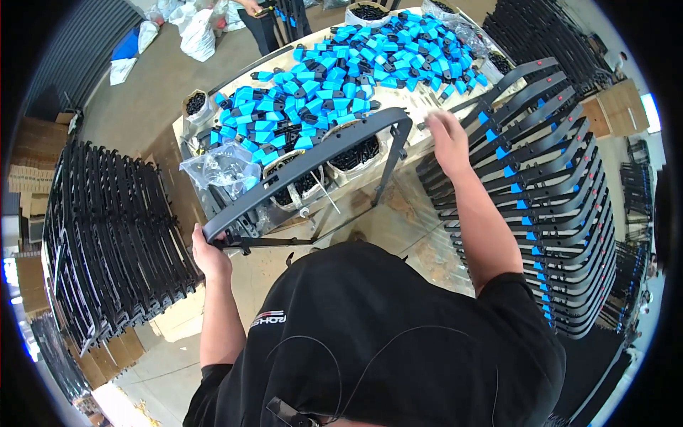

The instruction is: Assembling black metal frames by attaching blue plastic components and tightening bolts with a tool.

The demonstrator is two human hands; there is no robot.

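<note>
Black frame in left hand; right hand over blue clips

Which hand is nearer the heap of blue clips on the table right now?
Right. The right hand reaches just below the heap of blue clips; the left hand grips the dark frame end, farther off.

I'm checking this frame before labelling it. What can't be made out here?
- Right hand: motion-blurred in the head view, so its grip is unclear.
- Left hand: palm hidden behind the dark frame end.
- Tubs of black parts: partly covered by the frame.
- Person at the top: cut off by the edge.
</note>
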